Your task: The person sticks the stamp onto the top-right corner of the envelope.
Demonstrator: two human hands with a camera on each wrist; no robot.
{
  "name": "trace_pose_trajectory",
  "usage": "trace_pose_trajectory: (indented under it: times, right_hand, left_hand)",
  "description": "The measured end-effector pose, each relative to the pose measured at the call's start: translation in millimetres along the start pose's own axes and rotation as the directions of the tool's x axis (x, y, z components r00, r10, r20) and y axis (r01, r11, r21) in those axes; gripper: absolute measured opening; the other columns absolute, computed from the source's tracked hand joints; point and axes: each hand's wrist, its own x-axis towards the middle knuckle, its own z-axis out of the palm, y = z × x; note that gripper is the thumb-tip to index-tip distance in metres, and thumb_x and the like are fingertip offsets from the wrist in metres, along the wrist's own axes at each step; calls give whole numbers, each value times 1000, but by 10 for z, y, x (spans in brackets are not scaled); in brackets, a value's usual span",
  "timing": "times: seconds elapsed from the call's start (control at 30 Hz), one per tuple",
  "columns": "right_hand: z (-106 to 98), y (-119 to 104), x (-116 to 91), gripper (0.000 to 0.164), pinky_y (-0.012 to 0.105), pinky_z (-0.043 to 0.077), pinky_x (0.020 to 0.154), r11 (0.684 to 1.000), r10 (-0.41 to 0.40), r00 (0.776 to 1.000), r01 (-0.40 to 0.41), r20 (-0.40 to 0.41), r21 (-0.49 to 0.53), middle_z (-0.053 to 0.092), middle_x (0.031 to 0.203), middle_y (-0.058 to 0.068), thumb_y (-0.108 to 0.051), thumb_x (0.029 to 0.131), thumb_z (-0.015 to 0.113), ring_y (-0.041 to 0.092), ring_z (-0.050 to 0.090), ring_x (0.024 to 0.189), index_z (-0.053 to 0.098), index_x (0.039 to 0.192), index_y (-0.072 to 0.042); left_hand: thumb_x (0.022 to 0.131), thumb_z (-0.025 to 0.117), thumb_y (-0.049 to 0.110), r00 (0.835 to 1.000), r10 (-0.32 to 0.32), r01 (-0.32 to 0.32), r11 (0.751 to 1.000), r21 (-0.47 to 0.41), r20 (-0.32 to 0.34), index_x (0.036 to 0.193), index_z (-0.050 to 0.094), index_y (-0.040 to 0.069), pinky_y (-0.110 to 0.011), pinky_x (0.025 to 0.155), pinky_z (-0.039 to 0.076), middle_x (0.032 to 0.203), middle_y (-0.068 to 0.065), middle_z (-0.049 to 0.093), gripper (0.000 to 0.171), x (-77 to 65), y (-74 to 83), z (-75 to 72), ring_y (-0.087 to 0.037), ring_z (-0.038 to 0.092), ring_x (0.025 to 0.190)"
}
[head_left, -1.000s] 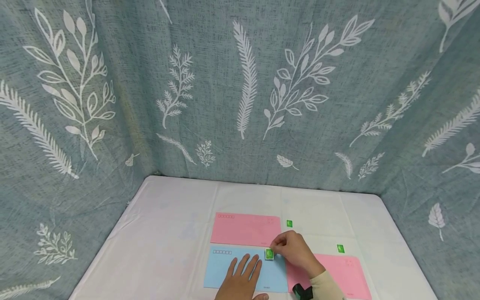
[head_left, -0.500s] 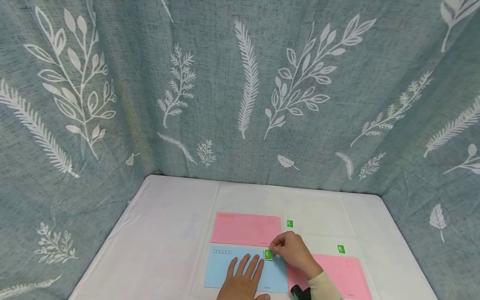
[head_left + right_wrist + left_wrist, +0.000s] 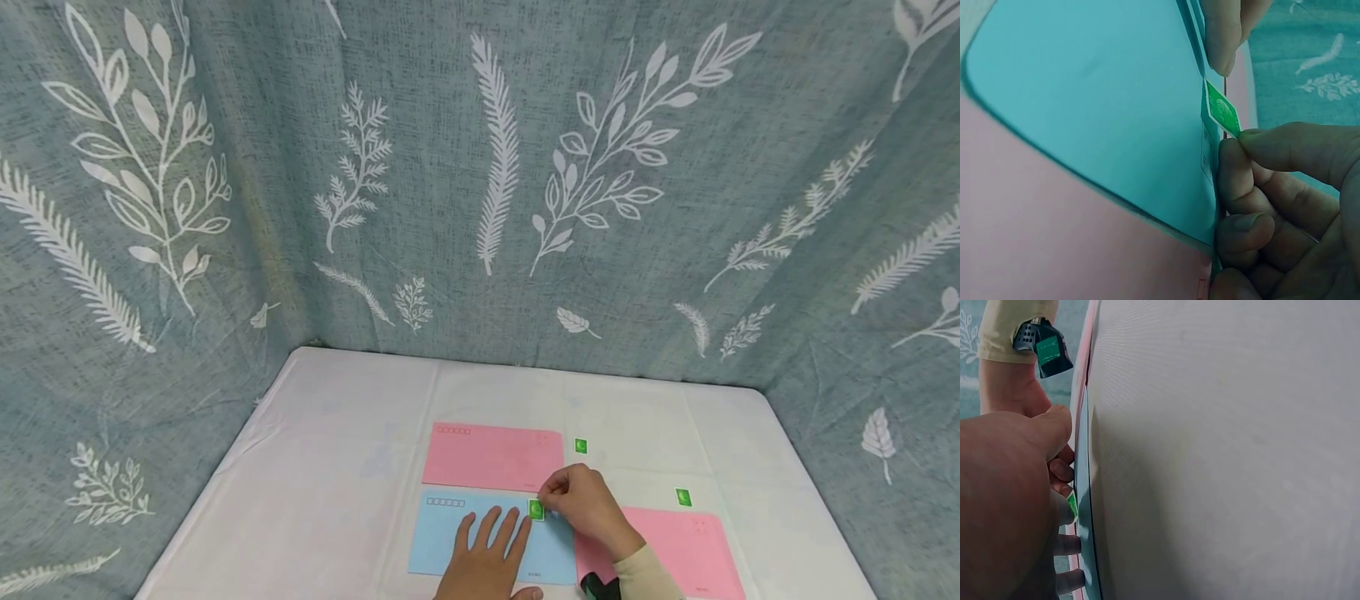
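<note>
A small green stamp point(image 3: 536, 509) with a white border is over the upper right corner of a blue envelope point(image 3: 438, 537). My right hand point(image 3: 585, 504) pinches its right edge between thumb and forefinger. In the right wrist view the stamp point(image 3: 1222, 111) stands tilted, its far edge right at the paper, beside a printed square. My left hand point(image 3: 486, 557) rests on the blue envelope with fingers spread, its forefinger right by the stamp. In the left wrist view the back of the left hand point(image 3: 1007, 494) covers most of the stamp.
A pink envelope point(image 3: 495, 458) lies behind the blue one, another pink envelope point(image 3: 675, 550) to its right, partly under the right forearm. Two more green stamps lie loose: one stamp point(image 3: 581, 446) by the far envelope, one stamp point(image 3: 683, 497) above the right one. A patterned curtain point(image 3: 450, 167) surrounds the white table.
The stamp in my right hand has shifted slightly left, towards the left forefinger. The left hand has stayed almost in place on the blue envelope.
</note>
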Motion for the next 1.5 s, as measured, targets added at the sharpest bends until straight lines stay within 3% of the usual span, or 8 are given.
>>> trace_pose_trajectory:
  times: [0.5, 1.0, 1.27, 1.5]
  right_hand:
    - [13, -13, -16, 11, 26, 47, 55, 1000, -16, 1000, 15, -14, -10, 63, 65, -8, -9, 87, 77, 10, 57, 62, 76, 76, -12]
    - [28, 13, -13, 12, 26, 47, 58, 997, -61, 998, 61, 8, -44, 62, 67, -11, -10, 89, 75, 8, 56, 62, 75, 78, -14]
    - [17, 39, -27, 9, 26, 46, 58, 995, -87, 996, 87, 4, -40, 60, 70, -10, -8, 89, 74, 7, 54, 63, 72, 84, -15]
    - [38, 69, -24, 15, 24, 42, 54, 990, -123, 992, 122, -9, -73, 55, 66, -11, -11, 90, 74, 5, 50, 59, 68, 79, -18]
  left_hand:
    - [98, 19, 76, 998, -11, 10, 1000, 9, 65, 151, 50, 23, -52, 103, 38, 153, 0, 46, 81, 5, 18, -100, -25, 44, 136]
    - [96, 16, 78, 989, -30, 35, 999, -32, 144, 153, 47, 22, -55, 104, 36, 153, -1, 45, 86, 48, 25, -88, -25, 41, 137]
    - [95, 11, 78, 994, -43, 44, 999, -6, 99, 149, 52, 23, -55, 102, 37, 150, 1, 48, 88, 54, 59, -5, -25, 43, 135]
    - [96, 15, 78, 998, -41, 40, 999, 19, 45, 147, 55, 23, -55, 100, 39, 147, 0, 51, 85, 55, 49, -8, -25, 45, 132]
